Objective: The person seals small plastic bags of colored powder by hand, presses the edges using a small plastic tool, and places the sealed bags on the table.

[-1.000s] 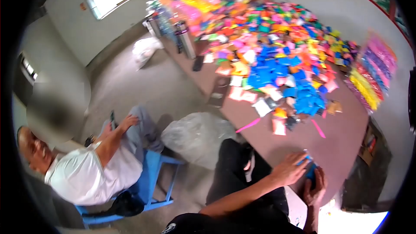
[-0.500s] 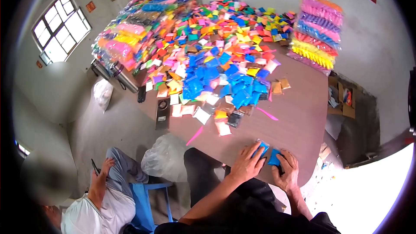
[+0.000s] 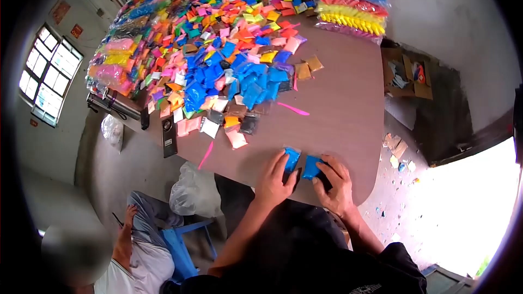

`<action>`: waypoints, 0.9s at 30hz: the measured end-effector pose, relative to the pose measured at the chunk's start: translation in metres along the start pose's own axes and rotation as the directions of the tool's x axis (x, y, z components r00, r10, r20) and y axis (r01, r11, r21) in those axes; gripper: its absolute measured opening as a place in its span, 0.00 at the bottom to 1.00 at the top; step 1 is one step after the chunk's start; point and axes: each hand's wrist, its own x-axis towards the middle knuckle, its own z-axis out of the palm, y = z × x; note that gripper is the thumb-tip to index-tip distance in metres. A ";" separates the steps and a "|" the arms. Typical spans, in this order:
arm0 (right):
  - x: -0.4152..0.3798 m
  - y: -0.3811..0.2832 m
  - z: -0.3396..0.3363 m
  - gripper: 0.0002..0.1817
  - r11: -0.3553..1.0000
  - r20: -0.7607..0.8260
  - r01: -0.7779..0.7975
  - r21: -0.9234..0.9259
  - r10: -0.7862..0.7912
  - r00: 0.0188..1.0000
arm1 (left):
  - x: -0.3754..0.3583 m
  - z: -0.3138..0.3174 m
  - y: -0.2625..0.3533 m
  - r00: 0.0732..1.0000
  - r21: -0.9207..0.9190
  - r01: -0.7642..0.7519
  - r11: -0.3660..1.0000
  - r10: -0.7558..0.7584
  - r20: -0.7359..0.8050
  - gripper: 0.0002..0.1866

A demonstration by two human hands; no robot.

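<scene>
Near the front edge of the table, my left hand [image 3: 276, 181] grips a small blue packet [image 3: 292, 159] by its left edge, thumb below and fingers at the side. To the right, another blue packet [image 3: 312, 167] is held by my right hand [image 3: 335, 185], fingers over its right edge and thumb beneath. The two packets lie side by side with a narrow gap between them. Ahead is a large heap of small colourful packets [image 3: 239, 27], with blue ones [image 3: 253, 84] at its near side. What fills the packets cannot be made out.
Two pink strips [image 3: 294, 109] [image 3: 205, 155] and a dark box [image 3: 169, 137] lie on the brown table [image 3: 343, 87]. Bagged colourful bundles [image 3: 351, 8] stand at the back right. A metal flask [image 3: 122, 106] lies at the left edge. A seated person [image 3: 136, 256] is at lower left.
The view has turned, so the table sits further left and higher. My fingers have drawn back from the two blue packets, which show more now.
</scene>
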 end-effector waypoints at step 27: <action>-0.002 0.007 0.019 0.17 0.967 0.097 0.097 -0.234 -0.076 0.992 | 0.000 -0.011 -0.004 1.000 -0.041 -0.007 0.999 0.007 -0.011 0.22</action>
